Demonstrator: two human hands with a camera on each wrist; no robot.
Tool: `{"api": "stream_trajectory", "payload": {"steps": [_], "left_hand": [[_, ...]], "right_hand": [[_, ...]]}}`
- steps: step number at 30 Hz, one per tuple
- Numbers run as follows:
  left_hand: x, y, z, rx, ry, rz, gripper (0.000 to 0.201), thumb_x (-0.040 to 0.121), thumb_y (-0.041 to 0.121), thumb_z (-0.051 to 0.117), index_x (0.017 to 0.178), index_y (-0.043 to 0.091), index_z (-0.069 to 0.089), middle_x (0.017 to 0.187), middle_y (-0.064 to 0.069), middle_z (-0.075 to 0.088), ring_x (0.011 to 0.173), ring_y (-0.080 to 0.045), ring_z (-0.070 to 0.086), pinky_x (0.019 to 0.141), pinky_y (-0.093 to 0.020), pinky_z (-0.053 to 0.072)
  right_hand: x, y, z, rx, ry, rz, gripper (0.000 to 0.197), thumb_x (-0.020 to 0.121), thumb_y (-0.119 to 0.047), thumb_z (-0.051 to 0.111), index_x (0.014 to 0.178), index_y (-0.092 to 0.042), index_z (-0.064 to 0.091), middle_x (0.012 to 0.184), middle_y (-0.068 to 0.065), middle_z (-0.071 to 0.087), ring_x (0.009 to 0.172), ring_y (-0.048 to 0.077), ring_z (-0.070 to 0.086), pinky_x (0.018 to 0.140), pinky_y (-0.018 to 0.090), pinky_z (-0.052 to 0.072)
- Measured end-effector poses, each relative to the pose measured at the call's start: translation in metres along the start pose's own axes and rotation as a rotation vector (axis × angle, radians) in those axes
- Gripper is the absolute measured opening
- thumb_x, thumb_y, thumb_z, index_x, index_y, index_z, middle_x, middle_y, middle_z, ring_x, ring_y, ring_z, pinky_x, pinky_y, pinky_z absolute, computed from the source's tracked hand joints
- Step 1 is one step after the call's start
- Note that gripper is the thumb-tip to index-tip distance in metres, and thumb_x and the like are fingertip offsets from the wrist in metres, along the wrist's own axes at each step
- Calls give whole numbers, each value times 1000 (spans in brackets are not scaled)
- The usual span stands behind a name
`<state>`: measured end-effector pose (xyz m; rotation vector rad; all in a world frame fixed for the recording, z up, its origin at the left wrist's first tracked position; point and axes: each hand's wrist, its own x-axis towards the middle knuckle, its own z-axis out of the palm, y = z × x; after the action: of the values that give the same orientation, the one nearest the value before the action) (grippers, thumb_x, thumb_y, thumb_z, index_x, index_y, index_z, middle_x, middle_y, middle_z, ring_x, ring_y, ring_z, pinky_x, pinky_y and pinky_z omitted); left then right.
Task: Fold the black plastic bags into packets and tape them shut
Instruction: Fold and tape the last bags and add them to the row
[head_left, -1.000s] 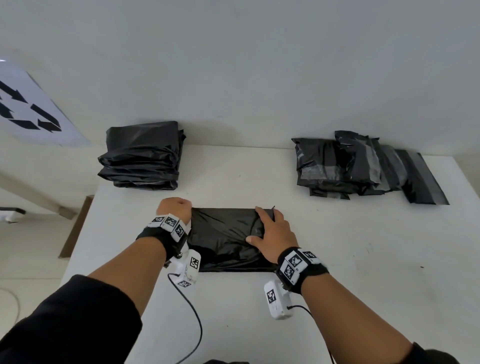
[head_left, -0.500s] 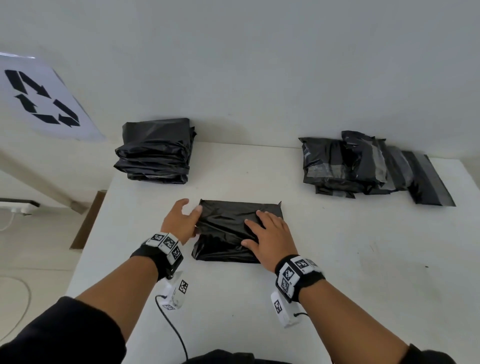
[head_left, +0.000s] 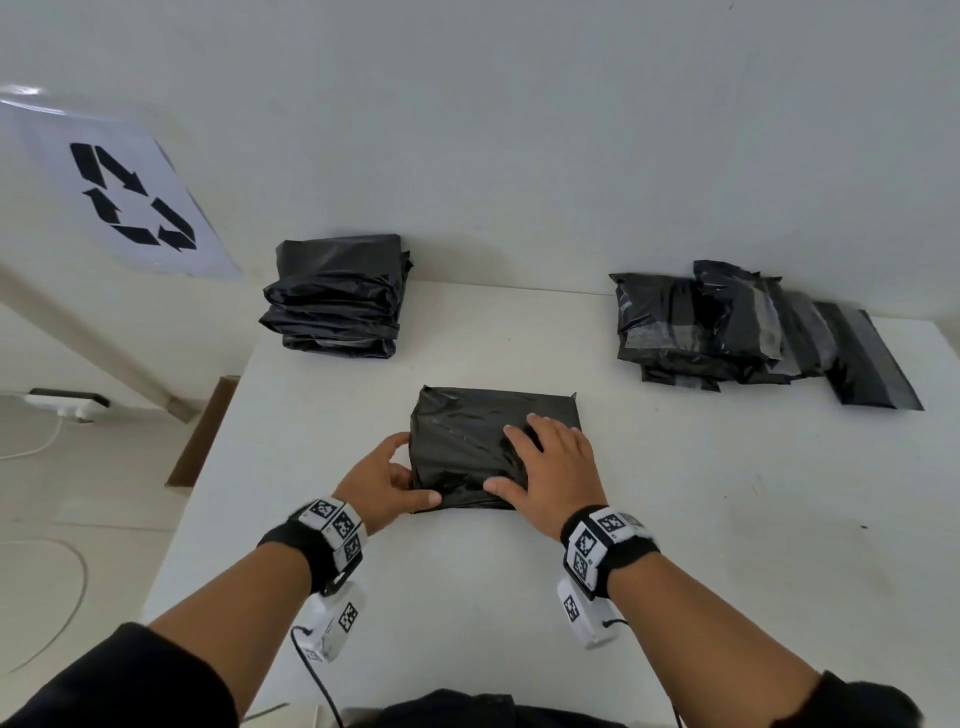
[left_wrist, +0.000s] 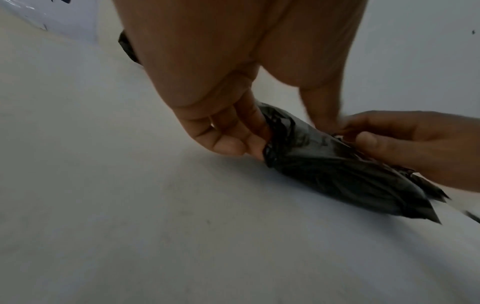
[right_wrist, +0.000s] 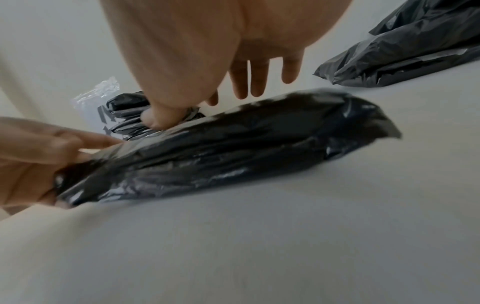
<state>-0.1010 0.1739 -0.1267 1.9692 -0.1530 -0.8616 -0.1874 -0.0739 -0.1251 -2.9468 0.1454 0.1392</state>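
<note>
A folded black plastic bag (head_left: 478, 436) lies as a flat packet in the middle of the white table (head_left: 675, 545). My left hand (head_left: 384, 478) grips its left edge near the front corner. In the left wrist view the fingers (left_wrist: 233, 142) curl under the bag (left_wrist: 337, 174) and the thumb lies on top. My right hand (head_left: 556, 467) rests flat on the packet's right half, fingers straight. In the right wrist view its thumb (right_wrist: 161, 117) presses on the bag (right_wrist: 233, 148). No tape is in view.
A stack of folded black bags (head_left: 337, 296) sits at the back left against the wall. A pile of taped black packets (head_left: 727, 327) lies at the back right. A recycling sign (head_left: 130, 192) hangs on the left wall. The table's left edge is near my left arm.
My left hand was a fist beside the bag's left edge; it opened and now grips that edge near the front corner. My right hand stayed flat on top.
</note>
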Motion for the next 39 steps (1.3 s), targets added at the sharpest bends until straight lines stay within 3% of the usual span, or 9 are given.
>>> {"api": "stream_trajectory", "payload": {"steps": [8, 11, 14, 16, 22, 26, 30, 33, 39], "left_hand": [[-8, -16, 1, 173, 87, -20, 56, 87, 11, 68, 137, 24, 45, 79, -2, 74, 79, -18, 67, 71, -23, 46], [-11, -17, -1, 225, 45, -45, 51, 86, 9, 65, 132, 23, 47, 80, -9, 73, 73, -19, 65, 67, -23, 47], [-12, -16, -1, 147, 103, -72, 45, 82, 23, 70, 124, 23, 54, 78, -6, 73, 70, -15, 66, 67, -28, 51], [-10, -15, 0, 111, 146, -85, 43, 82, 37, 74, 118, 25, 55, 80, 0, 73, 73, -13, 68, 66, -27, 49], [-8, -3, 5, 116, 199, -189, 25, 86, 31, 69, 104, 20, 57, 66, -3, 72, 57, -18, 67, 54, -23, 46], [-1, 2, -3, 292, 412, -80, 19, 87, 23, 62, 104, 22, 54, 85, 0, 66, 76, -22, 65, 73, -33, 52], [17, 10, -7, 382, 363, 97, 54, 85, 1, 54, 133, 26, 47, 131, -3, 49, 109, -21, 56, 88, -31, 47], [36, 15, -5, 520, 312, 233, 54, 91, 19, 59, 142, 26, 43, 149, -5, 36, 134, -27, 41, 109, -41, 37], [57, 36, 4, 677, 180, 204, 50, 100, 41, 44, 148, 37, 32, 154, 1, 36, 141, -22, 32, 112, -48, 30]], "right_hand": [[-20, 6, 18, -59, -13, -66, 55, 93, -38, 61, 145, -32, 45, 155, 3, 40, 145, 27, 33, 116, 52, 25], [-23, 5, 15, -2, 14, -32, 57, 94, -45, 51, 148, -30, 39, 159, 7, 30, 149, 28, 20, 119, 51, 18], [-25, 8, 8, 132, 89, 206, 64, 92, -57, 45, 148, -28, 38, 156, 9, 33, 141, 30, 33, 112, 49, 34], [-24, 11, 8, 182, -2, 312, 66, 94, -58, 45, 150, -27, 32, 158, 6, 26, 134, 30, 40, 105, 45, 41], [-13, 23, -1, 101, -44, 330, 58, 98, -49, 50, 149, -26, 37, 155, 9, 26, 131, 31, 39, 101, 43, 41], [-12, 20, -22, 109, 134, 298, 33, 99, -45, 48, 118, -22, 61, 110, 4, 57, 96, 27, 58, 74, 36, 48], [-23, 1, -24, 82, -162, 281, 54, 98, -63, 29, 79, -20, 56, 75, -3, 60, 70, 23, 57, 64, 32, 45], [-23, -3, -20, 57, -235, 341, 59, 97, -67, 27, 77, -19, 55, 78, -1, 59, 71, 22, 53, 65, 31, 41], [-1, 6, -21, -24, -218, 370, 56, 98, -62, 31, 103, -15, 61, 110, 7, 60, 99, 29, 59, 77, 36, 45]]}}
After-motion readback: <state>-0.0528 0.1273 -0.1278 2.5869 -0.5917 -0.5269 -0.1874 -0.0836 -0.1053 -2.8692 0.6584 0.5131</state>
